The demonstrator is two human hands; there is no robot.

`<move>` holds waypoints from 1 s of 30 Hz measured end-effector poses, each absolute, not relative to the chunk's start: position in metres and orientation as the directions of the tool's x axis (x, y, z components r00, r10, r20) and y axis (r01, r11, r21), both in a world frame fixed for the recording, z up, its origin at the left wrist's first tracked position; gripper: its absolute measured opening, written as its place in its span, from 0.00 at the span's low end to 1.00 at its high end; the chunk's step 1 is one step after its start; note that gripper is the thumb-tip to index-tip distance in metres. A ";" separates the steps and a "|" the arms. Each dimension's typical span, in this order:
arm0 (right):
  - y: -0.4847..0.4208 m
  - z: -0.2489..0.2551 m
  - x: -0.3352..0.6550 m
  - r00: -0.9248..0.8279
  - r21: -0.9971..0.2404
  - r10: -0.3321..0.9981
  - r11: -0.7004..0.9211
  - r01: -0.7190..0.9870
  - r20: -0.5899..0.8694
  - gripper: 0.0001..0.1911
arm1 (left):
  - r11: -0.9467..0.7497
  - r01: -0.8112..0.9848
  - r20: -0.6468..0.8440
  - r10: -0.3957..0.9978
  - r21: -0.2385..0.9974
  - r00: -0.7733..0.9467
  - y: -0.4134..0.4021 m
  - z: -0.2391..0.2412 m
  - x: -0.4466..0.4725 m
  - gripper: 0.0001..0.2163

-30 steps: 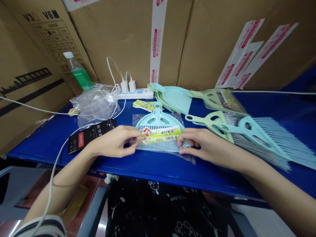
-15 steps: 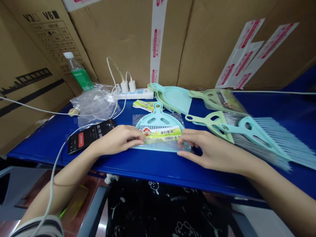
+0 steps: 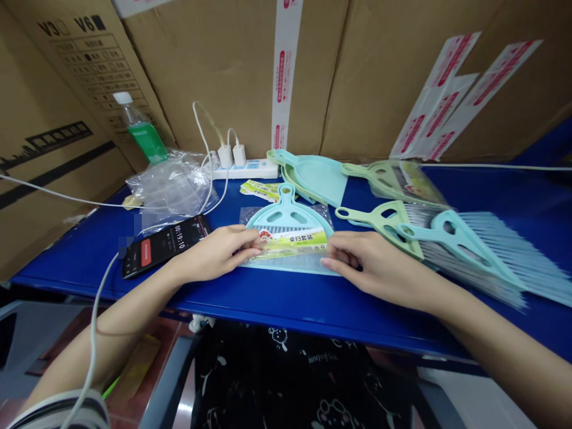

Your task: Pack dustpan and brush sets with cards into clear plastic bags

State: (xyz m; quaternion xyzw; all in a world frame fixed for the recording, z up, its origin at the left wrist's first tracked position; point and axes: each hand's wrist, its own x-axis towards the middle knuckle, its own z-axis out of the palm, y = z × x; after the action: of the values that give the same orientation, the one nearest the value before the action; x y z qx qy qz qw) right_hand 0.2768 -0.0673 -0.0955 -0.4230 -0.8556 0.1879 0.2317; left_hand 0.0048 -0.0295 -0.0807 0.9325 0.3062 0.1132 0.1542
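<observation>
A light-blue dustpan and brush set (image 3: pixel 286 213) lies in a clear plastic bag on the blue table, its handle pointing away from me. Across its near part runs a yellow-green label card (image 3: pixel 295 240) with a red mushroom picture. At the card's left end, my left hand (image 3: pixel 223 253) is closed, thumb and fingers pinching the bag's edge. On the opposite end my right hand (image 3: pixel 361 259) has its fingers curled in on the same packaging. The fingertips hide both ends of the card, so whether they grip the card or only plastic film is unclear.
To the right lie a green brush (image 3: pixel 386 220) and a blue brush (image 3: pixel 465 244). Behind are a blue dustpan (image 3: pixel 319 176) and a bagged green set (image 3: pixel 397 182). A phone (image 3: pixel 165 245), crumpled plastic (image 3: pixel 174 182), a bottle (image 3: pixel 145 137) and a power strip (image 3: pixel 250 170) are leftward.
The label card has tilted and creased between my hands. My right hand's fingers have curled in further, and the loose film beside them no longer shows.
</observation>
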 end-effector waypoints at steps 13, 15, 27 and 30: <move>-0.066 -0.099 0.272 -0.451 -0.555 0.861 0.499 0.666 0.233 0.11 | -0.754 0.565 0.114 0.628 0.335 0.770 -0.030 -0.087 0.007 0.09; -0.066 -0.100 0.271 -0.462 -0.526 0.853 0.516 0.676 0.243 0.12 | -0.753 0.577 0.128 0.636 0.316 0.761 -0.031 -0.087 0.008 0.09; -0.065 -0.109 0.269 -0.426 -0.500 0.859 0.511 0.699 0.284 0.02 | -0.756 0.598 0.283 0.655 0.268 0.701 -0.032 -0.093 0.010 0.02; -0.065 -0.111 0.270 -0.439 -0.487 0.852 0.523 0.700 0.284 0.01 | -0.735 0.625 0.302 0.678 0.262 0.671 -0.033 -0.092 0.009 0.03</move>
State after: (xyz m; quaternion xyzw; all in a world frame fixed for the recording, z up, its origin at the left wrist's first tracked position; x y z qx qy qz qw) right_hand 0.2701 -0.0648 -0.1111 -0.4648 -0.8349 0.1504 0.2536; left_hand 0.0095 -0.0325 -0.0923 0.9114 0.3574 0.1923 0.0683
